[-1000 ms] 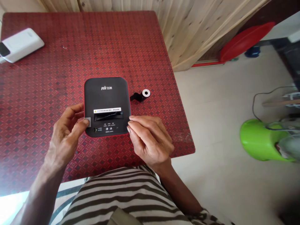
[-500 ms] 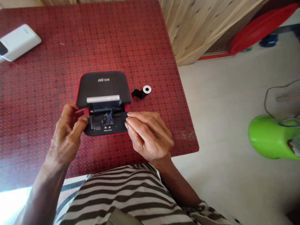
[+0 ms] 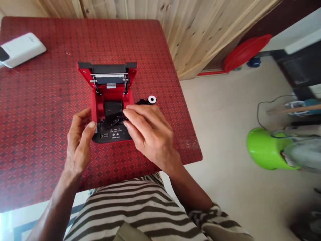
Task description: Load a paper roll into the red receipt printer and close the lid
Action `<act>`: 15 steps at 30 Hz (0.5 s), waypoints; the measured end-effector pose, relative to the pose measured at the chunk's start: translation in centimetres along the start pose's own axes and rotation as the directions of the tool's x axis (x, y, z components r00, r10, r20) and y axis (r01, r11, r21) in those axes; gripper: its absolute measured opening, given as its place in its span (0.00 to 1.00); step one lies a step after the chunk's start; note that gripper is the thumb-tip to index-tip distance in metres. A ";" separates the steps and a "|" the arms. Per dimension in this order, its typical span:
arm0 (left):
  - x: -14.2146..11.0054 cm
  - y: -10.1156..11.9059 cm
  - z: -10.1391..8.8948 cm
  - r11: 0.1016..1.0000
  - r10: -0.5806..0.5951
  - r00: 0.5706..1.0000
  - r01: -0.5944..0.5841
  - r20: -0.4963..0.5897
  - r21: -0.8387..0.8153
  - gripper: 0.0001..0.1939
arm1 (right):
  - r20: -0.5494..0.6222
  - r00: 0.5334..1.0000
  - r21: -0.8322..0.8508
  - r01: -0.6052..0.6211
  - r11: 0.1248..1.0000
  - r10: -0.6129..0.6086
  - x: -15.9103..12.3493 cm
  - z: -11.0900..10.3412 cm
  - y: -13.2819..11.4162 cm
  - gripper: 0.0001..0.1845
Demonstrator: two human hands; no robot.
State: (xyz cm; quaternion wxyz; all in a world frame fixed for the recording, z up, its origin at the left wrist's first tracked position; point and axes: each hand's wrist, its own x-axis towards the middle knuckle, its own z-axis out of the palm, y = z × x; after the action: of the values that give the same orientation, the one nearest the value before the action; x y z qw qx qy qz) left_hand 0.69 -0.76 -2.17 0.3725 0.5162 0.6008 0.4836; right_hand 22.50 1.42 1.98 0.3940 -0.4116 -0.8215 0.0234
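Note:
A small red and black label printer (image 3: 94, 105) stands on the table with its lid (image 3: 107, 68) tipped up, the roller on the lid's underside showing. Inside the red bay lies a shiny black ribbon or film (image 3: 112, 110), its loose end crumpled over the front panel. My left hand (image 3: 80, 140) grips the printer's left side, thumb on the front corner. My right hand (image 3: 151, 134) pinches the crumpled end of the black film at the right of the bay; the fingertips partly cover it. Just behind that hand is a white-ended roll (image 3: 152, 99) with black film trailing from it.
The printer rests on a table (image 3: 50, 134) with a red patterned cover. A white device (image 3: 23, 50) lies at its far left. Wooden panelling (image 3: 195, 33) runs behind. On the floor to the right stand a green bucket (image 3: 263, 147) and a red basin (image 3: 245, 53).
The printer's lid has swung up, exposing the red bay and the film inside. My right hand has moved from the panel's right edge to the film. The camera view has shifted.

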 end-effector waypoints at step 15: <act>0.7 -1.5 0.4 0.997 0.073 0.997 -0.072 0.029 -0.032 0.31 | 0.698 0.714 -0.131 0.048 0.990 0.058 7.4 2.8 0.6 0.19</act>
State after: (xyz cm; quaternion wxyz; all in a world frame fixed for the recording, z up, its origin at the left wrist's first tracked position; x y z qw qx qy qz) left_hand 0.50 0.00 -3.70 0.3715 0.5393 0.5684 0.4981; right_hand 18.43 7.75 4.45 0.0239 -0.4009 -0.9078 0.1210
